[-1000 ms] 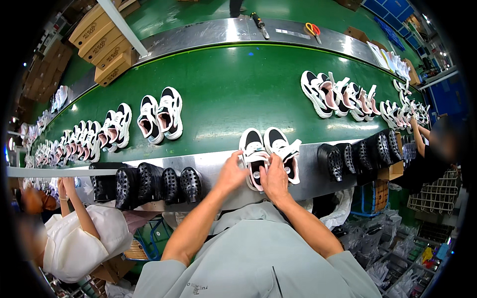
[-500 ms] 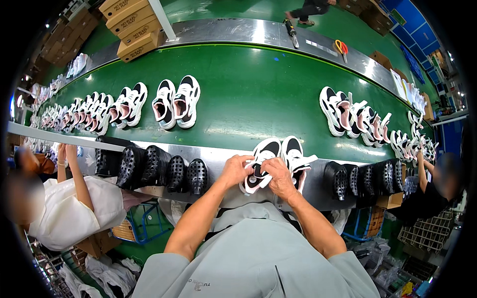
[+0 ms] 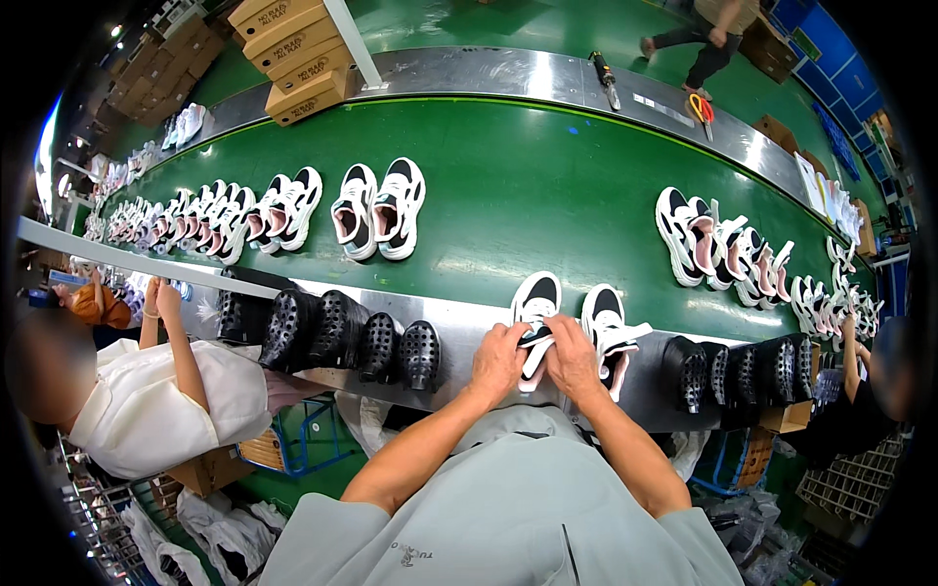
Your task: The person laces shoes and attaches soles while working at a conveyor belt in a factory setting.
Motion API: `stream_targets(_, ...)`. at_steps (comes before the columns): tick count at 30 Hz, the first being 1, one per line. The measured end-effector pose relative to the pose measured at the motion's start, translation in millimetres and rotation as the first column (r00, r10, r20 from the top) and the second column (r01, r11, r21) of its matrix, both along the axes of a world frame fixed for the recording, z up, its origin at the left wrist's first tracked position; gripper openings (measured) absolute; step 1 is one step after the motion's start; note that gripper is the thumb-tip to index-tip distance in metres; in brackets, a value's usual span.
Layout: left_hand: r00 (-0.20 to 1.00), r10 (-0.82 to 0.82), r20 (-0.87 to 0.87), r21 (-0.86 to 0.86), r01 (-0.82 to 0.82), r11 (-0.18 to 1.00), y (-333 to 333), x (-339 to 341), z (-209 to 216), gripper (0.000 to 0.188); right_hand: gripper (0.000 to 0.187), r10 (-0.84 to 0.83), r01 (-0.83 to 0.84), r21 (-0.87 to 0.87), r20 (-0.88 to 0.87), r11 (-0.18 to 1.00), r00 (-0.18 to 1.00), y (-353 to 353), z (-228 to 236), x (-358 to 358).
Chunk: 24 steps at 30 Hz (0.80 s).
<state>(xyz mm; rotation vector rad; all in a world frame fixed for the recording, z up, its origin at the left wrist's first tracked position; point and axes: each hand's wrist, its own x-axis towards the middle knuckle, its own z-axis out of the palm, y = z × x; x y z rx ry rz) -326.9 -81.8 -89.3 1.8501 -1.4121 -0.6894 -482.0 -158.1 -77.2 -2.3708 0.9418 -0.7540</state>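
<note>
A white and black sneaker [image 3: 536, 291] stands toe-away at the near edge of the work line, in front of me. My left hand [image 3: 499, 360] grips it at the left of its opening, fingers bent in around the tongue. On the opposite side of the opening, my right hand [image 3: 573, 359] has its fingers closed on the same shoe. A white strap hangs between the hands; exactly what the fingertips pinch is hidden. To the right of my right hand sits a matching sneaker [image 3: 605, 307], its white strap sticking out to the right.
Black studded shoe forms [image 3: 420, 354] line the metal ledge on the left, with more forms [image 3: 690, 376] on the right. Sneaker pairs [image 3: 399, 210] stand along the green belt [image 3: 528, 195]. Scissors [image 3: 701, 109] and a screwdriver-like tool [image 3: 605, 83] lie beyond. Co-workers [image 3: 166, 391] flank me.
My hands have come to opposite sides of the shoe opening, and the shoe points straighter away from me. The view has shifted left. A person walking beyond the line shows more fully.
</note>
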Motion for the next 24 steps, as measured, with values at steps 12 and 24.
stream_targets(12, 0.891, -0.238, 0.385, -0.133, 0.309, 0.942, -14, 1, 44, 0.033, 0.024, -0.380, 0.350, 0.422, -0.014, 0.837, 0.925, 16, -9, -7)
stream_targets(24, 0.658, -0.407, 0.634, -0.199, 0.647, 0.736, -6, 8, 30, 0.019, 0.023, -0.352, 0.299, 0.454, 0.034, 0.839, 0.936, 9, -21, -2)
